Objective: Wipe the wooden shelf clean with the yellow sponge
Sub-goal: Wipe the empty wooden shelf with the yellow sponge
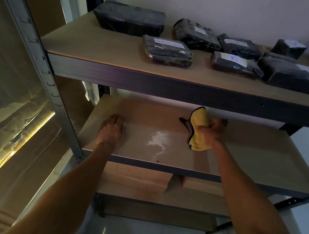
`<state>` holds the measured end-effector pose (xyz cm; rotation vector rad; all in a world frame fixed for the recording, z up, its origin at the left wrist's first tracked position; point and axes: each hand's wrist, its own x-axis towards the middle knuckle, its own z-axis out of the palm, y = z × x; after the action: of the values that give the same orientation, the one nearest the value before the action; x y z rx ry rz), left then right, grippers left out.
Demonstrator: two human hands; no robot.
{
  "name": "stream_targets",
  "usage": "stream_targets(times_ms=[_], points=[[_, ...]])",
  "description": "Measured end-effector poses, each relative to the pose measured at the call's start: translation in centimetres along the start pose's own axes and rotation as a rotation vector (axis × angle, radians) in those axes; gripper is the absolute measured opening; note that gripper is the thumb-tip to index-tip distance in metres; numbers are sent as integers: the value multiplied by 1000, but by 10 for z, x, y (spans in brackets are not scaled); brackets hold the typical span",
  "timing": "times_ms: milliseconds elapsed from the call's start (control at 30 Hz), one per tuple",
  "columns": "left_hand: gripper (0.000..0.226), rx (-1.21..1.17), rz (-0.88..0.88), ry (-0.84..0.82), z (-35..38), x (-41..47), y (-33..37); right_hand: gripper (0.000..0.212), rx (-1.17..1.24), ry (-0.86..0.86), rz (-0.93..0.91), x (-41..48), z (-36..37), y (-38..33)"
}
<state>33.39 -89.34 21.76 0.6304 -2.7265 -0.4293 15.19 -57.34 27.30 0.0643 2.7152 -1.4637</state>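
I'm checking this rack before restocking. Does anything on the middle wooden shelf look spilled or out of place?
Yes: a patch of white powder is scattered on the middle wooden shelf, between the left hand resting flat and the right hand gripping the soft yellow sponge. It is not yet wiped.

The left forearm (72,180) and the right forearm (248,191) are bare up to the lower edge of the view. The left hand (112,130) and the right hand (212,130) are bare too.
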Motion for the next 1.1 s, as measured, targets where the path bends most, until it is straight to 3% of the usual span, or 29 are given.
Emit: stream_targets(times_ms=[100,233,433,600,667,733,833,867,967,1100], points=[[36,11,-7,-12,0,0,0,43,7,-133,74,2,0,-3],[38,23,-2,-10,0,0,1,59,-38,-43,5,6,0,-2],[39,33,-10,-25,-1,1,2,40,76,-1,-10,5,-6,-9],[38,25,-7,-30,0,2,1,69,294,-72,-38,13,-14,-13],[38,24,-7,-25,0,1,0,72,208,-1,-56,18,-16,-7],[38,24,-4,-24,0,1,1,71,-81,61,-73,22,-20,6],[37,15,-8,-10,1,0,1,52,-468,186,-156,17,-25,19],[37,16,-7,-7,1,0,1,49,-503,199,-240,15,-24,22],[38,23,-3,-9,2,1,0,40,-492,30,-423,3,-10,27],[37,26,5,-10,2,2,-1,52,-356,-121,-305,-12,7,25]])
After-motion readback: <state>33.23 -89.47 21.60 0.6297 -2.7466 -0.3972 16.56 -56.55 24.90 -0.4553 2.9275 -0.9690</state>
